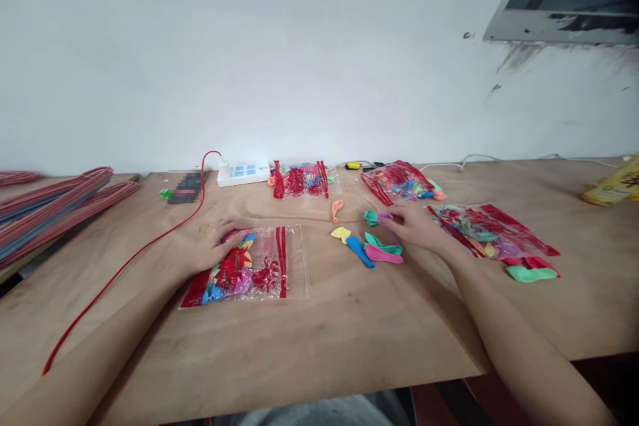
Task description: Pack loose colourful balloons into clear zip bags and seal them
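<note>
My left hand [219, 247] lies with its fingers stretched over the upper left part of a clear and red plastic bag [269, 273] that holds colourful balloons. The bag lies flat on the wooden table. To the right, my right hand [414, 223] has its fingers closed on a purple balloon [387, 219]. Just left of those fingers is a teal balloon [370, 217]. Nearer to me lie a yellow balloon [341, 234], a blue balloon [359, 251], a green balloon [382, 244] and a pink balloon [383, 253]. An orange balloon [337, 210] lies apart, farther back.
More balloon bags lie at the back [302, 180], back right [399, 182] and right [494, 229]. A light green balloon [530, 274] sits near the right bag. A white power strip [243, 174] with a red cable [150, 241] stands by the wall. Bundled strands [54, 210] are at left.
</note>
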{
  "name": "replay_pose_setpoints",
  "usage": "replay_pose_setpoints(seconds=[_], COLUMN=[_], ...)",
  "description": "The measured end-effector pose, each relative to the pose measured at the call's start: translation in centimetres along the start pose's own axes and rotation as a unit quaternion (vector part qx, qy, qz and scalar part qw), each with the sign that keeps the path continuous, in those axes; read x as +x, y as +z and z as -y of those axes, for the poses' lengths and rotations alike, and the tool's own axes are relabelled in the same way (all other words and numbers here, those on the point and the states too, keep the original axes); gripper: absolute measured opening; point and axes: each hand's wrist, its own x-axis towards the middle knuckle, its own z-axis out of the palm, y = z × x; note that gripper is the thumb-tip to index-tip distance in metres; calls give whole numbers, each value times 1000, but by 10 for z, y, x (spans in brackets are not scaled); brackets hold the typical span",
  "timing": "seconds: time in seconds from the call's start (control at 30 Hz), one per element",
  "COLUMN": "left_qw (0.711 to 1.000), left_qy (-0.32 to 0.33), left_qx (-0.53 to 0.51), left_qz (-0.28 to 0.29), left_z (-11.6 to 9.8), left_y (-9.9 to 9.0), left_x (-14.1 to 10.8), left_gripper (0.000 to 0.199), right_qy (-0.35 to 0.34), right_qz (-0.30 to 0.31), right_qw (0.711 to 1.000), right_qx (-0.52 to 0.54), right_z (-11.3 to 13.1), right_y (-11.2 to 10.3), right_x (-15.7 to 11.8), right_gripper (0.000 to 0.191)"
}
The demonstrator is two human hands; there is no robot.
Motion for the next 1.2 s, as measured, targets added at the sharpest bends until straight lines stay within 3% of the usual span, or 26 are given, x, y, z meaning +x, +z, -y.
replay_pose_setpoints(seconds=[0.13,0.27,0.33,0.43,0.53,0.67,1.0,1.1,1.2], left_qw=[1000,1000,1000,1000,1000,1000,1000,1000,1000], left_qy=[2,5,7,8,7,5,-2,-1,-3], left_qx=[2,1,-1,-8,-11,-2,-1,-4,1], left_qz=[3,2,5,5,5,6,10,15,18], left_z=[0,1,1,1,0,0,1,0,-2], left_y=[0,1,1,1,1,0,0,-1,-2], left_x=[0,1,1,1,1,0,0,1,1], left_gripper=[49,50,49,49,49,50,49,50,50], right_qy=[29,39,28,6,-34,-82,30,-76,-199], right_qz=[-11,55,87,99,56,8,-27,21,68], right_qw=[989,933,912,926,957,974,949,956,951], right_qx=[146,353,399,364,284,210,312,282,225], right_z=[34,72,84,90,88,84,115,123,127], right_y=[4,20,32,47,56,60,86,87,80], right_x=[1,-2,-5,-8,-10,-10,-17,-19,-20], right_gripper=[50,49,48,44,37,34,30,21,26])
